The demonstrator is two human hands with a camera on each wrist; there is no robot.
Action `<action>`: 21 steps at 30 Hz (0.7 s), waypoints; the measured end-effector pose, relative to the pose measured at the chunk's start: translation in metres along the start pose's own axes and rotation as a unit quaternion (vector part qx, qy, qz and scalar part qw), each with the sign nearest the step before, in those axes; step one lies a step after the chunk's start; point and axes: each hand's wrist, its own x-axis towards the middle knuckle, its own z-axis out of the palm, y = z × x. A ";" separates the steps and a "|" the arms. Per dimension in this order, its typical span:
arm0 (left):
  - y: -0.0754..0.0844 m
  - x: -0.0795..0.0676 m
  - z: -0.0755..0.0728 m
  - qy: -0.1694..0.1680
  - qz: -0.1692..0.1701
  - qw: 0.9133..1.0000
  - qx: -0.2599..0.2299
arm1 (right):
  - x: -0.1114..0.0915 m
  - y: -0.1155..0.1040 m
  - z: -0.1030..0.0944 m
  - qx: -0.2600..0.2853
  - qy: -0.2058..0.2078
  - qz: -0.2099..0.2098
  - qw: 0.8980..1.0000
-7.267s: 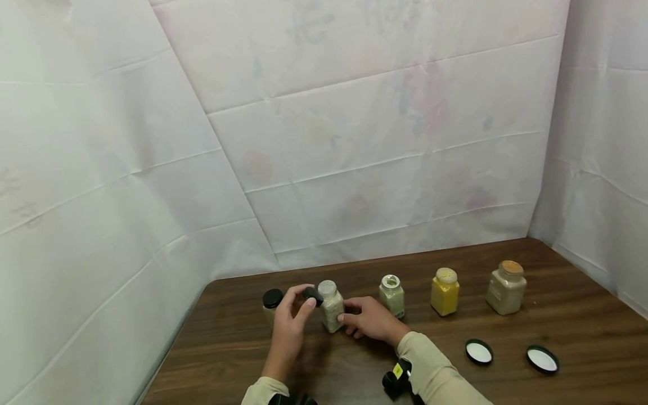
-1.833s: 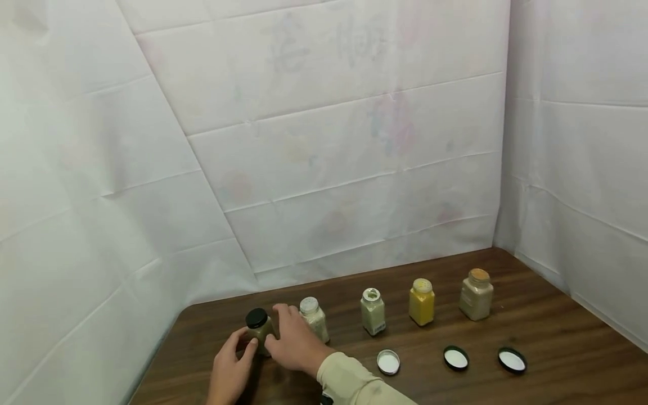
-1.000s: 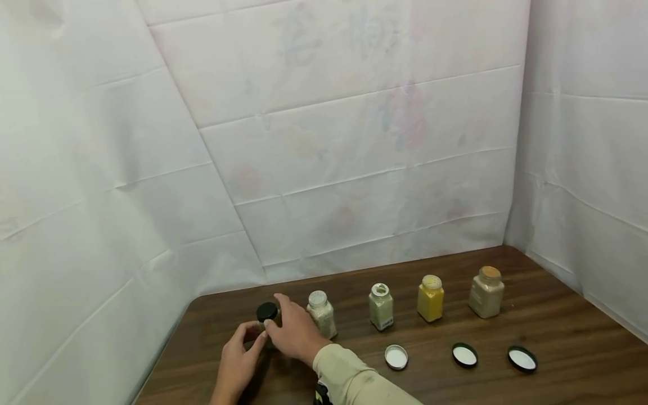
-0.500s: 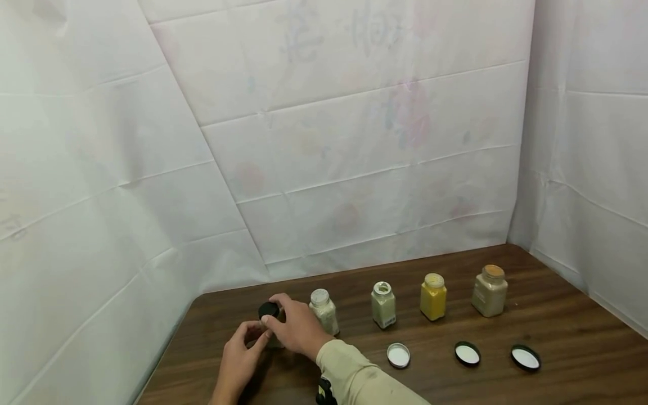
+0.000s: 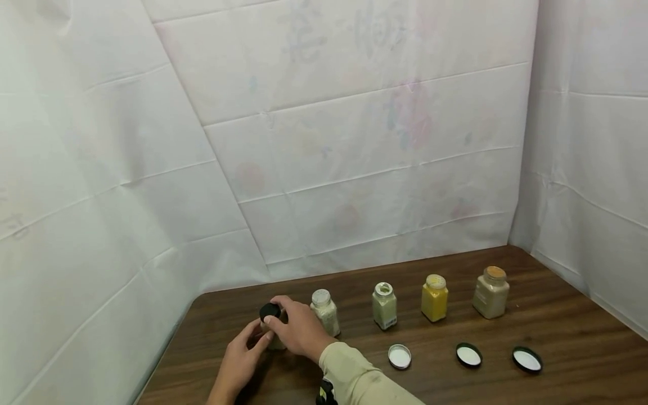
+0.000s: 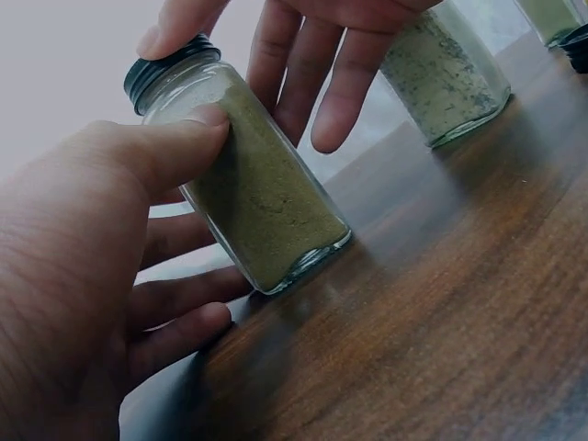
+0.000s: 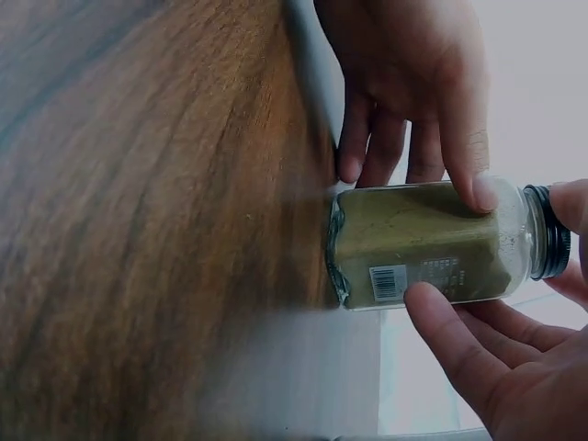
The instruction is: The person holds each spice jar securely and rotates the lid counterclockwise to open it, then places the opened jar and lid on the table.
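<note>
A square glass spice jar [image 6: 266,193] of olive-brown powder stands at the left end of a row of jars. In the left wrist view my left hand [image 6: 83,230] grips the jar's body, thumb across its upper side. My right hand [image 5: 302,329] comes from the right and pinches the ribbed black lid [image 7: 554,232] on the jar's neck. Its other fingers spread along the jar's side, one fingertip near the barcode label. From the head view the two hands hide most of this jar, and only the lid's dark top shows well.
Right of my hands stand a speckled jar [image 5: 326,315] with a perforated top, a pale green jar [image 5: 385,308], a yellow jar [image 5: 434,299] and a beige jar [image 5: 491,293]. Three lids, [image 5: 400,356] included, lie upturned nearer the front. White sheets hang behind the wooden table [image 5: 430,382].
Earlier my left hand held a black lid beside the speckled jar; an additional upturned lid now lies on the table. Both hands moved left to the olive-brown jar, the right rising onto its lid.
</note>
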 end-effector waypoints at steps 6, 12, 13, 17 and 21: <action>0.008 -0.004 -0.002 -0.022 -0.009 0.999 -0.031 | -0.001 -0.002 -0.003 -0.018 -0.009 -0.017 1.000; 0.002 -0.001 -0.004 -0.031 -0.015 0.999 -0.029 | -0.002 -0.004 -0.005 -0.012 -0.021 -0.010 1.000; 0.001 0.000 -0.004 -0.033 -0.019 0.999 -0.029 | -0.002 -0.004 -0.004 -0.009 -0.018 -0.003 1.000; -0.001 0.001 -0.004 -0.045 -0.035 0.998 -0.026 | -0.004 -0.005 -0.003 0.012 -0.004 0.027 1.000; -0.002 0.001 -0.004 -0.052 -0.034 0.998 -0.027 | -0.005 -0.008 -0.003 0.020 0.008 0.036 0.999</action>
